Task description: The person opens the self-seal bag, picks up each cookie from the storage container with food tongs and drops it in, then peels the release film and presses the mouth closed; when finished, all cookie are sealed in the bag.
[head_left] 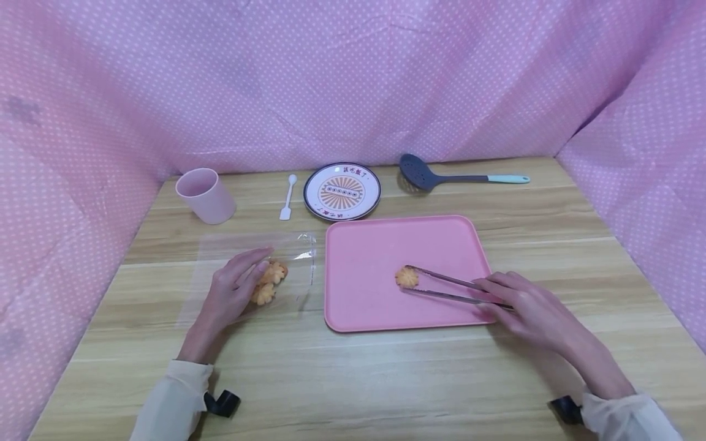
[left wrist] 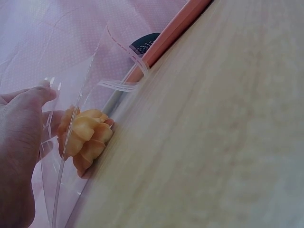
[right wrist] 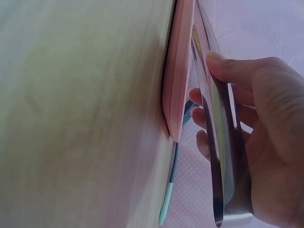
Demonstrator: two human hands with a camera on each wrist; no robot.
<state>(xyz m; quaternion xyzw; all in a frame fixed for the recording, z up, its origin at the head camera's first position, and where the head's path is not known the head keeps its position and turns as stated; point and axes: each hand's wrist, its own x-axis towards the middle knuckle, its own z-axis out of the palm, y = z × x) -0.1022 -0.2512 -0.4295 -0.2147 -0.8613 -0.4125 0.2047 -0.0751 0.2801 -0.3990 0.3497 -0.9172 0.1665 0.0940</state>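
On the left side of the table lies a clear plastic bag (head_left: 298,294) with a few flower-shaped cookies (head_left: 266,293) in it. My left hand (head_left: 234,288) holds the bag's film beside the cookies, thumb on one side and fingers behind it in the left wrist view. With thumb and fingers, my right hand (head_left: 529,309) grips metal tongs (head_left: 449,296). The tongs' arms stand apart, their tips on either side of a single cookie (head_left: 407,277) that lies on the pink tray (head_left: 364,306). Whether both tips touch it, I cannot tell.
Behind the tray stands a patterned round plate (head_left: 314,195). A pink cup (head_left: 212,199) and a small white spatula (head_left: 288,199) are at the back left. A slotted skimmer (head_left: 421,174) with a mint handle lies at the back right. Pink dotted cloth (head_left: 353,79) surrounds the table.
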